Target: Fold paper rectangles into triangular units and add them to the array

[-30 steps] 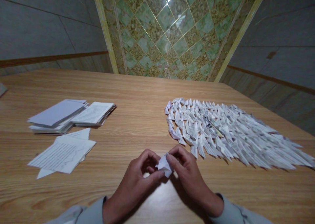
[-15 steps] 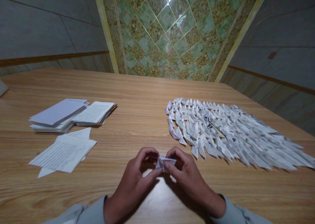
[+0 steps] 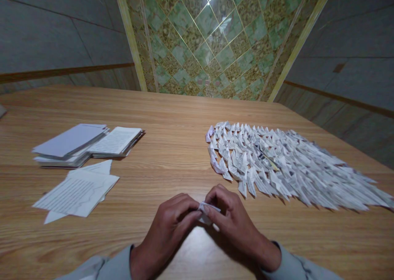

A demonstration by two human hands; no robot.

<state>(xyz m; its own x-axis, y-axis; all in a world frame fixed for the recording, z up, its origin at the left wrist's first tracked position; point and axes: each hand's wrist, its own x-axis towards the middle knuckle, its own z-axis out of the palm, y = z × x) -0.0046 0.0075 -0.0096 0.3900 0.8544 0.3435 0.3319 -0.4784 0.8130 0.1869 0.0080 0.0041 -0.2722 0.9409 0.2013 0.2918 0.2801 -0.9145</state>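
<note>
A small folded piece of white paper (image 3: 205,217) is held just above the wooden table, between my two hands. My left hand (image 3: 175,216) pinches its left end with thumb and fingers closed. My right hand (image 3: 230,214) grips its right side, thumb on the near face and fingers curled behind. The fingers cover part of the folds. To the right stand many small folded paper boats (image 3: 271,161), packed in close rows, white with some print.
On the left lie a stack of blank-topped paper (image 3: 72,139) and a stack of printed sheets (image 3: 118,141). Loose printed sheets (image 3: 76,193) overlap nearer to me. The wooden table (image 3: 166,115) reaches to a green tiled wall (image 3: 212,46).
My left fingers have closed from a loose curve into a pinch on the paper's left end. The paper has tilted a little; my right hand keeps its hold.
</note>
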